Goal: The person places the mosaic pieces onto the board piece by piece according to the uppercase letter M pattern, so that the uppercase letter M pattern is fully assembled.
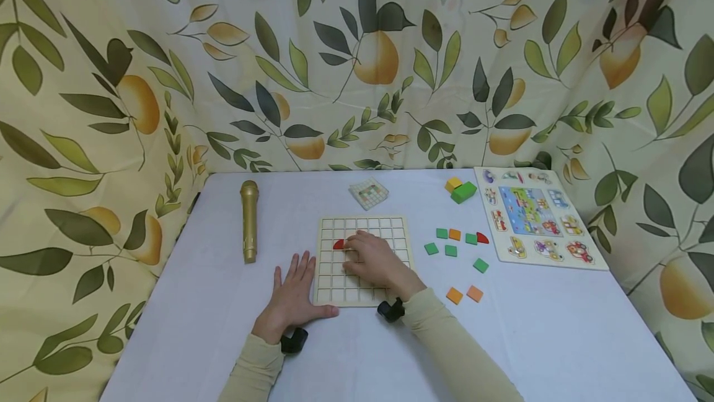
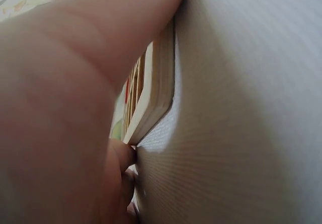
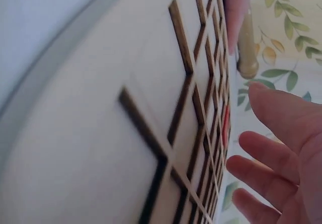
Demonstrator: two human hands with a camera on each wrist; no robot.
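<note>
A wooden grid board [image 1: 329, 293] lies flat on the white table. My left hand [image 1: 293, 300] rests at its near left corner, fingers spread along the left side and thumb stretched along the front edge. The board's corner [image 2: 160, 83] shows between thumb and fingers in the left wrist view. Over the middle of the grid is my right hand [image 1: 375, 261], its fingertips beside a red rounded piece [image 1: 338, 244] lying in the upper left cells. In the right wrist view the fingers [image 3: 261, 176] are loosely bent and apart from the thumb, with nothing between them.
Right of the board lie several green squares [image 1: 450, 251], orange squares [image 1: 454, 295] and another red piece [image 1: 482, 238]. Blocks [image 1: 464, 192] and a picture puzzle board [image 1: 502, 247] stand farther right. A small patterned card [image 1: 369, 194] lies behind, a gold microphone [image 1: 250, 222] left.
</note>
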